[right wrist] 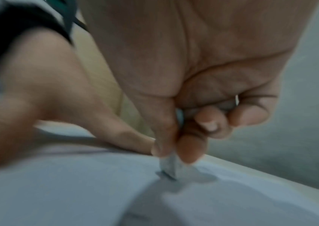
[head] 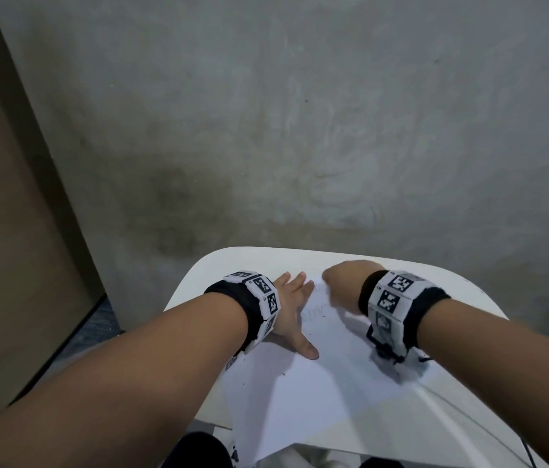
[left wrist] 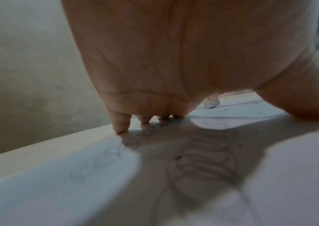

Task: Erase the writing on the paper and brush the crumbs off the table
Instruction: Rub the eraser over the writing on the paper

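a: left hand (head: 291,307) flat on the paper (head: 317,383), fingers straight, pinning it. grip released, just pressing.

b: right hand (head: 344,282)? clenched round a small eraser (right wrist: 169,167), pinched at thumb and fingertips, tip down on the sheet near the far edge of the surface (head: 239,265).

a: paper lying on the white surface, near edge hanging past the front. pencil scrawl (left wrist: 203,152) under the left palm, faint loops (left wrist: 98,162) beside the little finger.

b: risks: likely to crease or tear if rubbed hard towards the pinning hand. could slide off the front if the left palm lifts. scrawl beneath the palm probably missed unless that hand shifts.

a: hard to read: right wrist view smeared, eraser shape vague. crumbs barely visible, a few dark specks (left wrist: 225,109) on the sheet, maybe. writing illegible. head view hides the eraser behind the fist.
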### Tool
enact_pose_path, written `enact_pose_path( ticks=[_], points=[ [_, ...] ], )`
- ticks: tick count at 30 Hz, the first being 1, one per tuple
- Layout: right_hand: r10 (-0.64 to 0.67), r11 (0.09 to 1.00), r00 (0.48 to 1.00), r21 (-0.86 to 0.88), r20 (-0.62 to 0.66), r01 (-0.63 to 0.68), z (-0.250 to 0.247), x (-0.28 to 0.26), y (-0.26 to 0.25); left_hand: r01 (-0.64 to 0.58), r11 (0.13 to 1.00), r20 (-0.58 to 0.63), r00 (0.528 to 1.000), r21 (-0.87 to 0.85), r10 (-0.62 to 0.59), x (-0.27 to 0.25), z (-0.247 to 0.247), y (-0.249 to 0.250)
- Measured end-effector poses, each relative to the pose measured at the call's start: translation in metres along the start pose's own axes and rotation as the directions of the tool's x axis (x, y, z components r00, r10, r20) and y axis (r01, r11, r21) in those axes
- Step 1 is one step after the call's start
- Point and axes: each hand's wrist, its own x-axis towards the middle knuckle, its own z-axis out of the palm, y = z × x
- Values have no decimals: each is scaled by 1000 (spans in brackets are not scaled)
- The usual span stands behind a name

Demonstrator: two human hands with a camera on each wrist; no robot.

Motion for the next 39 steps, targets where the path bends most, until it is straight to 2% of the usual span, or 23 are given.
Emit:
enact_pose_path(
  ticks=[3, 7, 11, 13, 15, 17, 19, 22, 24, 26, 28, 30, 34, 37, 39],
  points=[
    [-155, 988, 985, 31, 75, 153, 4, -7, -20, 8, 1000, 23, 1000, -14, -8, 0, -2, 0],
    [11, 997, 1000, 72, -20, -9, 2, 4, 5, 4, 999, 24, 1000, 34, -4, -1, -2, 2],
    [-130, 990, 991, 61, 37, 128, 6, -7, -18, 4, 1000, 22, 1000, 5, -4, -2, -4, 3],
    [-68, 993, 998, 100, 4, 67, 3, -2, -4, -8, 999, 10, 1000, 33, 7, -4, -3, 3],
    [14, 998, 1000, 68, -28, -12, 0, 2, 6, -9, 999, 4, 1000, 48, 9, -6, -3, 5],
    [-57, 997, 998, 44, -5, 57, 2, 0, -7, 4, 1000, 15, 1000, 21, -5, -5, -4, 5],
    [-111, 986, 993, 124, 26, 107, 4, -2, -12, 7, 1000, 25, 1000, 17, -8, -3, -5, 3],
    [-1, 990, 1000, 141, -1, 1, -3, 2, 3, -2, 999, 14, 1000, 45, 1, -3, -2, 2],
    [-28, 995, 1000, 99, -9, 29, -1, 2, -4, 8, 1000, 14, 1000, 29, -9, -1, -1, 2],
    [-92, 992, 995, 89, 35, 89, 2, 0, -13, 18, 1000, 34, 999, 24, -19, -1, -3, 2],
    [-45, 988, 998, 148, 43, 39, 0, 2, -7, 4, 999, 27, 1000, 45, -5, -2, -4, 3],
    [22, 989, 1000, 145, -5, -21, -4, 4, -1, -6, 999, 8, 1000, 53, 5, -3, -2, 3],
    [-54, 989, 998, 136, 17, 51, 1, 5, -16, 11, 1000, 31, 999, 26, -12, 1, -1, 0],
    [26, 985, 1000, 172, -11, -24, -4, 7, -4, -13, 999, -6, 1000, 39, 14, -2, -2, 2],
    [-13, 991, 1000, 132, -14, 14, -5, 4, -9, -6, 1000, -9, 1000, 14, 7, -3, -2, 3]
  ],
)
